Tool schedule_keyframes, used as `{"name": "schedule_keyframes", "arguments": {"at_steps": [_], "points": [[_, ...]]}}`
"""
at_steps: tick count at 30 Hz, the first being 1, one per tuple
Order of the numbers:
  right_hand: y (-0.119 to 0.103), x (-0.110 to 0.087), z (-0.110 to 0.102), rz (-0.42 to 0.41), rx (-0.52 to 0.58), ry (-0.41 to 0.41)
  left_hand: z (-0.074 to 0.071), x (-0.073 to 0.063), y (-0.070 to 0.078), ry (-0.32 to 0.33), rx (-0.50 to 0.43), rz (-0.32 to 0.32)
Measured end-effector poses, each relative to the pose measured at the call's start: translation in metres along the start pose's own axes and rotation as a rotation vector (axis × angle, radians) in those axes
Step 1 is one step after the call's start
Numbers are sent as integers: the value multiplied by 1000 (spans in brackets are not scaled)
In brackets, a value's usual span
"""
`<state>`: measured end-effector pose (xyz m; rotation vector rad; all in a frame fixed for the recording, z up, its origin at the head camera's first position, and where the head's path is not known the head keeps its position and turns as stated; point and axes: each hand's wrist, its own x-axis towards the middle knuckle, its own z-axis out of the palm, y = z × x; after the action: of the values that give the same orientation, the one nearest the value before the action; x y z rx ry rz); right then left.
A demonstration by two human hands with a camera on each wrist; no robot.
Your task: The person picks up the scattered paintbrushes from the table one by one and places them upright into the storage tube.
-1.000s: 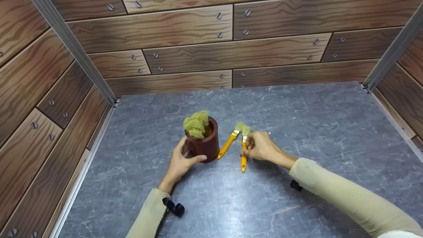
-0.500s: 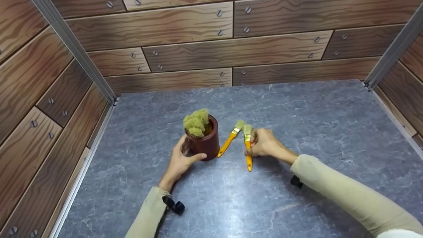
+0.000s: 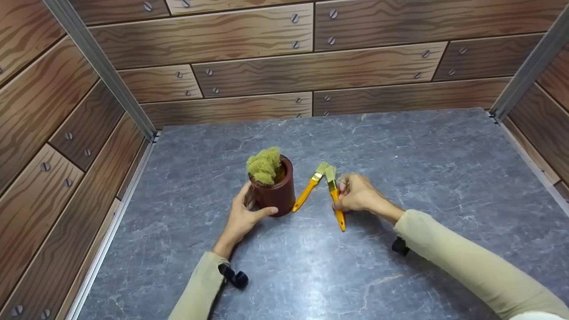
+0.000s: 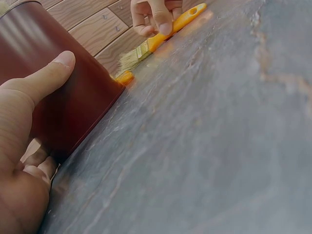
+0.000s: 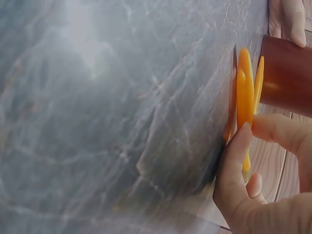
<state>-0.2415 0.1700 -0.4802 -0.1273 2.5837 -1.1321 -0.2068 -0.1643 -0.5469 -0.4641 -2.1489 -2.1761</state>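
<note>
A dark red cylindrical plant pot (image 3: pixel 278 200) with a tuft of green moss-like plant (image 3: pixel 263 166) stands on the table. My left hand (image 3: pixel 240 217) holds its near left side, thumb across the front and fingers round the back. Between right thumb and fingertips, my right hand (image 3: pixel 361 194) pinches a paintbrush (image 3: pixel 339 217) by its orange handle, bristles pointing away. A second paintbrush (image 3: pixel 304 196) lies slantwise beside the pot, its handle end at the pot's base. The bristles of both brushes overlap in the head view. The right wrist view shows the pinched handle (image 5: pixel 245 90) close over the tabletop.
The grey marbled tabletop (image 3: pixel 284 275) extends around the hands. Wood-plank-patterned walls (image 3: pixel 258 71) enclose it at the back and both sides, with metal corner posts (image 3: pixel 104 66). A black wrist strap piece (image 3: pixel 233 275) hangs at the left sleeve.
The right hand has shifted slightly right with its paintbrush, and the handle end has swung to the right. The left hand, the pot and the second paintbrush have stayed in place.
</note>
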Motion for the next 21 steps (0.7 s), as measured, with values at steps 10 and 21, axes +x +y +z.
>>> {"name": "schedule_keyframes", "arguments": {"at_steps": [10,21], "points": [[6,-6,-5,-78,129,-8,0,1,-1,-5,-12,0],[-26,-16,-28,-266,238,-13,1,1,0,2,-16,5]]}}
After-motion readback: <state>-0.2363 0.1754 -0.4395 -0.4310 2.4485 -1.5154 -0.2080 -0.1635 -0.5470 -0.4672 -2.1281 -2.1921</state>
